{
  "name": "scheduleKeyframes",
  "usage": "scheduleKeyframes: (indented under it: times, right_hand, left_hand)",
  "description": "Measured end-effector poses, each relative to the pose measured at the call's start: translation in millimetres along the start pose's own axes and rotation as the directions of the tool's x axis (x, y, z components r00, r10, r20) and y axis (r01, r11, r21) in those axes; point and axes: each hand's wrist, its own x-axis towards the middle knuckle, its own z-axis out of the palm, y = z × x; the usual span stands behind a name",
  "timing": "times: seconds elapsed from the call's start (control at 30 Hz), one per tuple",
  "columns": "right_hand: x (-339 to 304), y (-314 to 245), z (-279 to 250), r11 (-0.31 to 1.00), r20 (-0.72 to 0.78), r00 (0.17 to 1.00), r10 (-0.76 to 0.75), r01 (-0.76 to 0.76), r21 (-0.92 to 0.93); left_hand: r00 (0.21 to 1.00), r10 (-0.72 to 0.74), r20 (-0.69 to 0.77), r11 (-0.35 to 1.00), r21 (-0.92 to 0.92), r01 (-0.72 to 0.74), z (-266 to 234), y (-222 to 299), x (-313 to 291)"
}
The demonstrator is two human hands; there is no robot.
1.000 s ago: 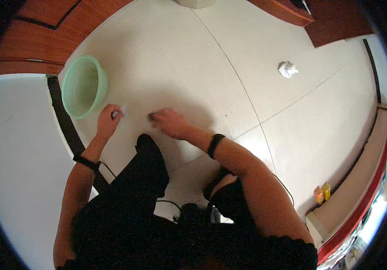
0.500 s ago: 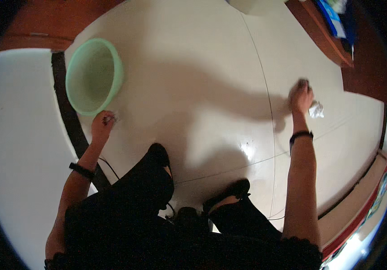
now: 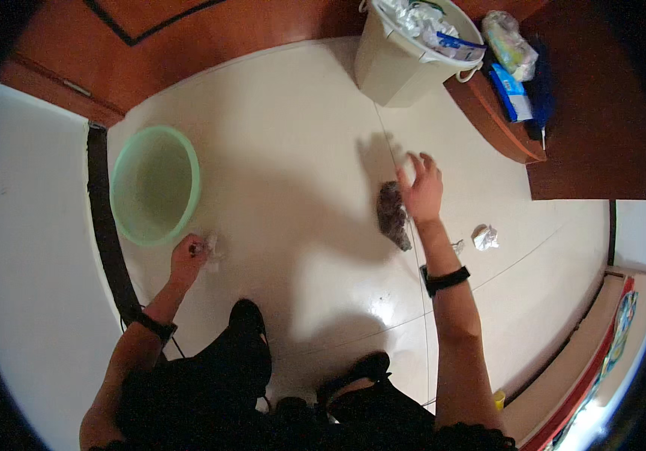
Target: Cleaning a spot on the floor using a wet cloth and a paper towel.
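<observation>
My left hand (image 3: 187, 259) is closed in a fist near the pale green basin (image 3: 194, 188). Crumpled, whitish see-through plastic (image 3: 213, 246) sticks out of it, and a small dark spot shows within the fist. My right hand (image 3: 422, 191) reaches out over the pale floor with its fingers apart. Just left of it is a dark, mottled, elongated lump (image 3: 393, 218), whose kind I cannot make out. Whether the lump rests on the floor or is in the air I cannot tell. Crumpled white paper or plastic (image 3: 485, 237) lies right of my right wrist.
A beige bin (image 3: 387, 71) full of crumpled wrappers stands at the far side. Beside it, a brown wooden ledge (image 3: 481, 113) holds a blue-and-white packet (image 3: 511, 94) and a plastic bag (image 3: 509, 45). A white wall (image 3: 37, 248) runs along the left.
My right hand has moved left and its fingers have opened; the dark lump it held is now apart from it. The view has shifted, showing the bin. My left hand remains closed near the basin.
</observation>
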Motion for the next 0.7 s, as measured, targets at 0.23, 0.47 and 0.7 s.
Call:
scheduleKeyframes:
  times: [0.23,0.47,0.7]
  right_hand:
    - [96,20,-17,0.652,0.278,0.867,0.414,-0.496,0.573]
    - [-42,-6,18,0.986,0.315,0.936,-0.158,0.132,0.103]
    - [-89,-34,37,0.95,0.102,0.994,-0.036,0.002,0.311]
  left_hand:
    - [0.99,-0.137,-0.019,0.982,-0.137,0.133,-5,-21,9]
    - [0.962,-0.233,-0.142,0.971,-0.092,0.221,-19,-75,-3]
    - [0.753,-0.54,-0.375,0.74,-0.638,0.213,-68,-119,-13]
